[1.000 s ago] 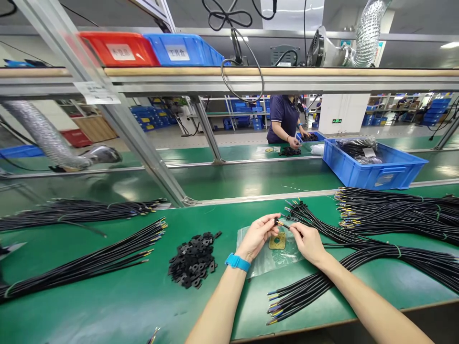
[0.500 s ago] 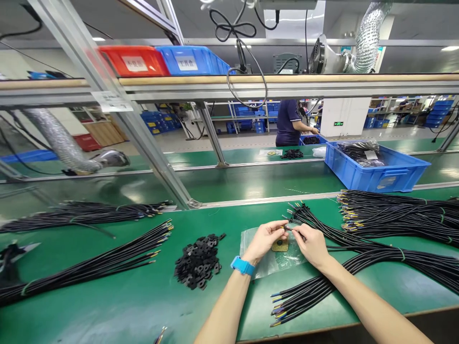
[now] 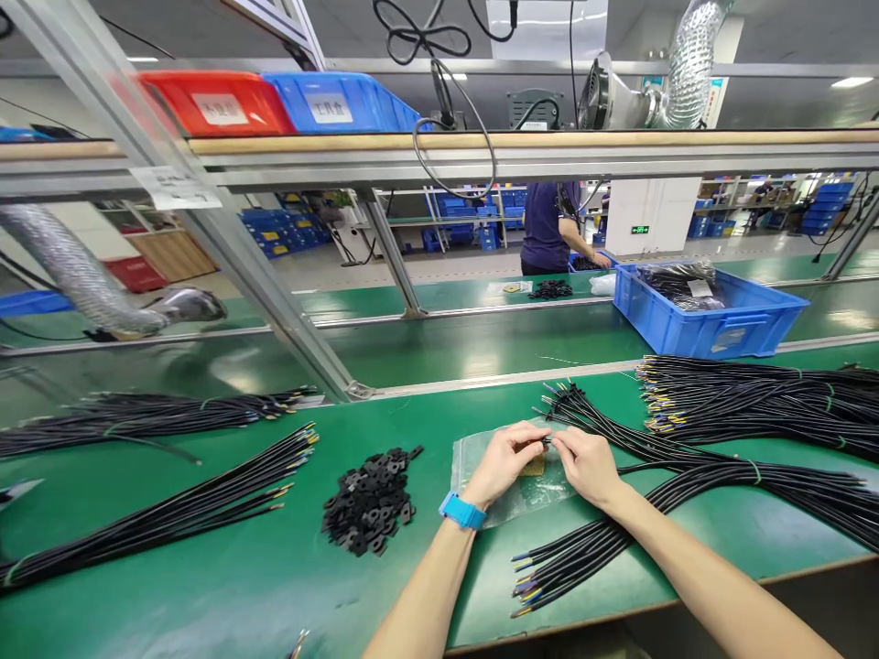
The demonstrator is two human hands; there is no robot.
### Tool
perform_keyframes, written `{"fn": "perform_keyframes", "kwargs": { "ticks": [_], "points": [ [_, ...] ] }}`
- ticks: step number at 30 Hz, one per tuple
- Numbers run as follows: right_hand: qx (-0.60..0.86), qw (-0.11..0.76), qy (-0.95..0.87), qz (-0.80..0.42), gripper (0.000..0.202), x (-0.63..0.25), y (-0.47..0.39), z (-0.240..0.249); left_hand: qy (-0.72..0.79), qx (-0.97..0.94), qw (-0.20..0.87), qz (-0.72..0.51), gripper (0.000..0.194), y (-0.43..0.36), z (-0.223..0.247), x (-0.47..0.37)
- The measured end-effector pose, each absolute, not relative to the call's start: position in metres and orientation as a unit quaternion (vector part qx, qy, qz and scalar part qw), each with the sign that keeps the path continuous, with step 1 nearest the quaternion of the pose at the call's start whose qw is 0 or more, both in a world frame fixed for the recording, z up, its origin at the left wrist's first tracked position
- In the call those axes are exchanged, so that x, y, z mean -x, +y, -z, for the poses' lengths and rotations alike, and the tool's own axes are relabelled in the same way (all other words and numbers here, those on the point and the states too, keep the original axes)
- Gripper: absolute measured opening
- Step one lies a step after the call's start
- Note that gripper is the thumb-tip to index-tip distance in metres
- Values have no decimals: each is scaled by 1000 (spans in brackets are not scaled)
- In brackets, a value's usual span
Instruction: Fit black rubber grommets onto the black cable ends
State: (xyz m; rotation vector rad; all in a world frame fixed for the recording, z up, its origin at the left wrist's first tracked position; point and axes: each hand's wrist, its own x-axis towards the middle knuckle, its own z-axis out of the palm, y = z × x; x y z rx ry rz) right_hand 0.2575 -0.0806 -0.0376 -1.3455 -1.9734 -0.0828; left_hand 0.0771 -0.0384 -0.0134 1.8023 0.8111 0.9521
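In the middle of the bench, my left hand (image 3: 509,465), with a blue band (image 3: 462,511) at its wrist, pinches a small black part (image 3: 548,441) whose shape is mostly hidden. Just to its right, my right hand (image 3: 587,465) is closed with thumb and forefinger on the end of a black cable, largely covered by the fingers. The fingertips of both hands nearly meet. Below them lies a clear plastic bag (image 3: 473,455) with a yellowish piece (image 3: 534,465) on or in it. A heap of flat black parts with holes (image 3: 371,502) lies left of my left hand.
Tied black cable bundles lie at right (image 3: 742,394), under my right forearm (image 3: 591,558) and at left (image 3: 179,499). A blue bin (image 3: 714,334) stands behind. A metal frame post (image 3: 254,275) slants up at left. A co-worker (image 3: 553,229) stands across the bench.
The view has shifted slightly, so the scene sits a little further left. My right fingertips have come closer to my left ones, and less of the cable shows between them.
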Motion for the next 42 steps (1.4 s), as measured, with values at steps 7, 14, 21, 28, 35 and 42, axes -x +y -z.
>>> {"fn": "perform_keyframes", "kwargs": {
  "ticks": [7, 14, 21, 28, 35, 42],
  "points": [
    [523, 390, -756, -54, 29, -257, -77, 46, 315, -758, 417, -390, 25, -46, 16, -85],
    [533, 406, -739, -71, 32, -255, -76, 41, 329, -736, 417, -420, 27, -44, 18, -90],
    [525, 438, -729, -36, 27, -256, -77, 37, 355, -584, 586, -436, 56, -41, 16, -86],
    [521, 365, -771, 17, 31, -257, -79, 36, 351, -573, 610, -421, 36, -39, 22, -83],
    [495, 337, -795, 98, 34, -257, -79, 38, 378, -536, 638, -404, 33, -38, 21, -81],
    [493, 366, -788, 46, 34, -257, -79, 38, 347, -573, 597, -441, 38, -41, 21, -85]
  ]
}}
